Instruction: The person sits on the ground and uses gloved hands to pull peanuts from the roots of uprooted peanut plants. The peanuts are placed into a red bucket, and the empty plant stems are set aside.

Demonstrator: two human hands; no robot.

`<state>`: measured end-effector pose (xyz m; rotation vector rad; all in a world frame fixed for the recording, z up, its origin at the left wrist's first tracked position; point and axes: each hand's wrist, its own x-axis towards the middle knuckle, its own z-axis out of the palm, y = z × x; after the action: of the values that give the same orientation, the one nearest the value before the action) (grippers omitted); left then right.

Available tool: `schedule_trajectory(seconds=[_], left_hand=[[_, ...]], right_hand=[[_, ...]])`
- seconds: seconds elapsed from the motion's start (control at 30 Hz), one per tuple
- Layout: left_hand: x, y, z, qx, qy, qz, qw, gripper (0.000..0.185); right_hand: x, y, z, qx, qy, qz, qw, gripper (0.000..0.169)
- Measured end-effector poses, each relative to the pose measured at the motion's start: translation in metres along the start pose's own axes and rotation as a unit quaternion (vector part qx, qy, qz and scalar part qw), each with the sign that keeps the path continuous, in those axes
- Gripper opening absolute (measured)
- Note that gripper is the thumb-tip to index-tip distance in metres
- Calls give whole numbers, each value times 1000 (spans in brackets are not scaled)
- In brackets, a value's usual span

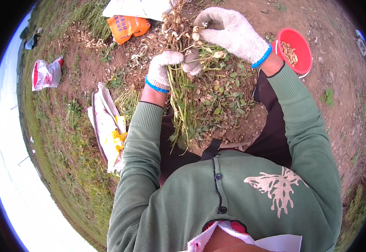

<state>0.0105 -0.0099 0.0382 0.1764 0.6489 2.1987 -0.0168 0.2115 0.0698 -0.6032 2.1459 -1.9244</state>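
Observation:
My left hand [164, 67], in a white knit glove with a blue cuff, is closed around the green stems [180, 97] of a bunch of peanut plants. The leafy ends hang down towards my lap. The roots [175, 23] point away from me, with pale pods among them. My right hand [230, 34], gloved the same way, is at the right side of the roots. Its thumb and forefinger tips pinch at peanut pods [195, 33] there; its other fingers are curled and partly hidden.
A red bucket [305, 52] holding picked peanuts stands to the right. An orange bag [129, 28] and a white sack [142, 8] lie ahead. Another white sack [105, 123] is at my left. Loose peanuts [91, 39] and a bagged red container [46, 74] are farther left. Leaf litter [220, 97] covers soil between my legs.

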Motion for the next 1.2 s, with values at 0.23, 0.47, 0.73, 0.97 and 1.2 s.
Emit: schedule_trajectory(seconds=[0.23,0.47,0.73,0.97,1.2], left_hand=[[-5,5,15,9,26,18,999,29],[-5,6,14,14,26,35,999,26],[-8,8,7,28,47,45,997,24],[-6,4,1,33,67,32,997,22],[-10,4,7,39,58,33,997,27]], right_hand=[[0,-14,1,-37,-6,-7,999,21],[-1,-11,5,20,11,-11,1000,23],[0,-29,-17,-93,129,48,986,29],[-3,-21,16,-35,27,69,997,35],[-3,-15,8,-179,-97,-72,976,32]])
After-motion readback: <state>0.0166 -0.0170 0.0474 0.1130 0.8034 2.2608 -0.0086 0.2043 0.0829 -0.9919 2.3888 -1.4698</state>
